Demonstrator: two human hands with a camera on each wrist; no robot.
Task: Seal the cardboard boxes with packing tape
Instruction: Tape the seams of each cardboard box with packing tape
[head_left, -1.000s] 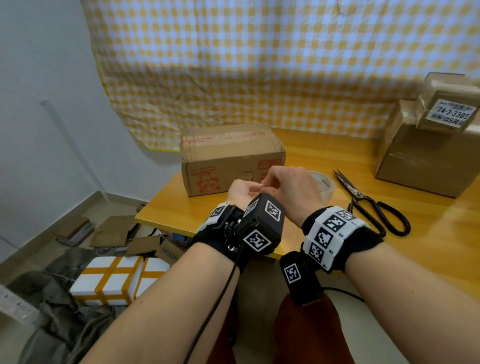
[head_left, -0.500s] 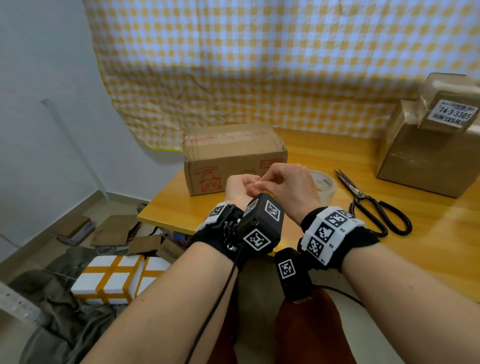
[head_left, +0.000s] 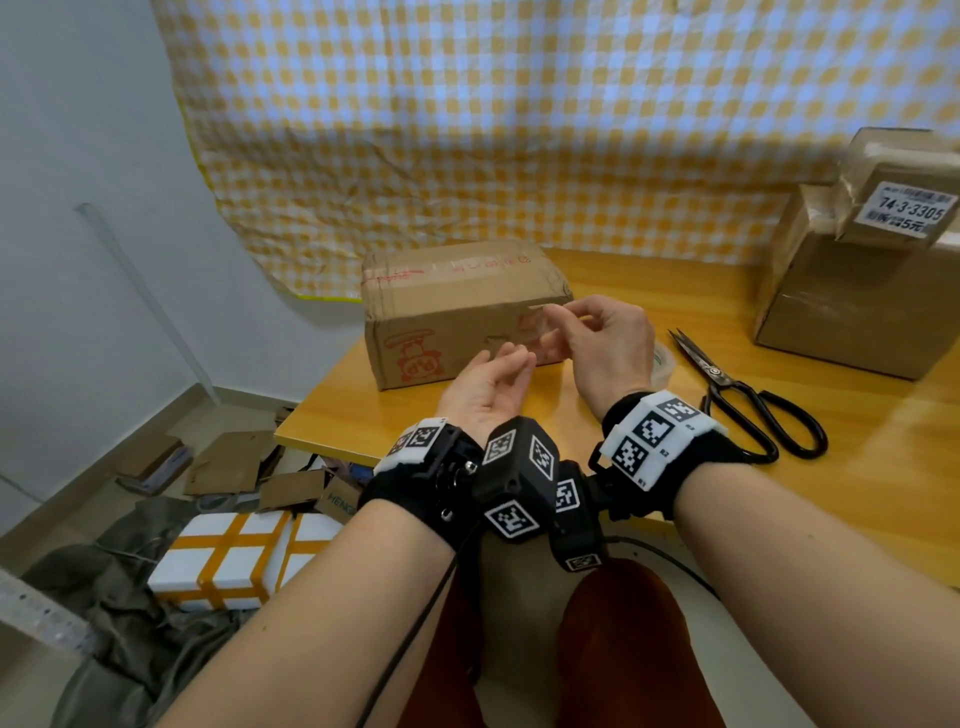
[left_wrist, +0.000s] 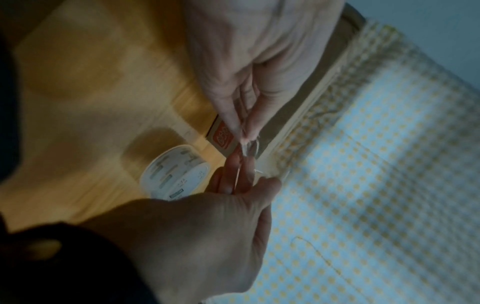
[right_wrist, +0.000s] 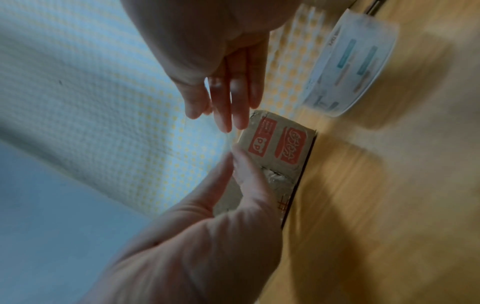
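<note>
While resting closed on the far left part of the desk (head_left: 883, 467), shows as a cardboard box (head_left: 457, 312) with red print on its near side and old tape along its top. Just in front of that box and above the desk, pinches a small scrap of clear tape (left_wrist: 249, 144) between thumb and forefinger of the right hand (head_left: 608, 343), with the other fingers loosely curled. Holds the left hand (head_left: 488, 387) palm up, just below and to the left of the right one, fingers nearly straight and relaxed, gripping nothing, tips reaching up toward the scrap; cannot tell whether touching it. Behind the right hand, near the box's right end, lies flat on the desk as a tape roll (right_wrist: 350, 61), mostly hidden in the head view but plain in both wrist views, though blurred. Farther right, black-handled scissors (head_left: 716, 371) flat on the desk, blades pointing away. Beyond those, at the right edge, a larger brown box (head_left: 852, 312) with a small labelled box (head_left: 904, 192) stacked on top. Behind everything, a yellow-and-white checked cloth (head_left: 519, 130) hanging down to the desk's back edge. Down on the floor to the left, a white foam block (head_left: 234, 561) crossed with orange tape, beside loose cardboard scraps (head_left: 228, 462).
</note>
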